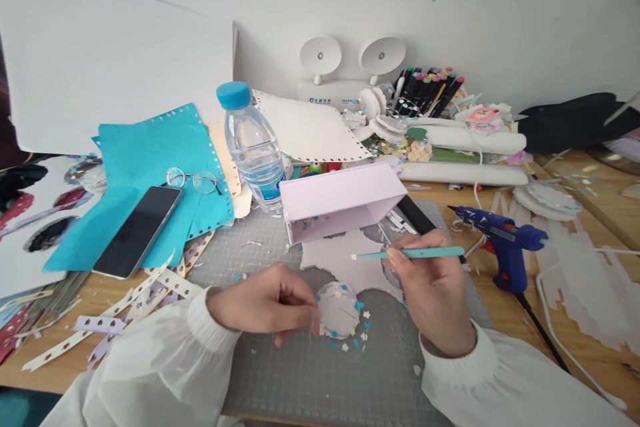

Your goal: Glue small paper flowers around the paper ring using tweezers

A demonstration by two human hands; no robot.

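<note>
1. While the right hand is holding one pair of turquoise tweezers, its fingers are pinching narrowly around the body; the tip is pointing left, carrying one small white flower.
2. The left hand is resting its narrowed fingertips at the left edge of the disc; whether they are pinching it cannot be told.
3. The disc is lying on the gray cutting mat, between the hands. Bare mat is extending toward the front edge; the cut lilac sheet is bordering the disc's far side.
4. The disc is showing a round, pale lilac face, with blue and whitish pieces dotting its rim and more scattering along its right side.
5. Counted units: one open-fronted lilac box is standing beyond the sheet; one bottle, one phone and one blue glue gun are flanking the work area.
</note>
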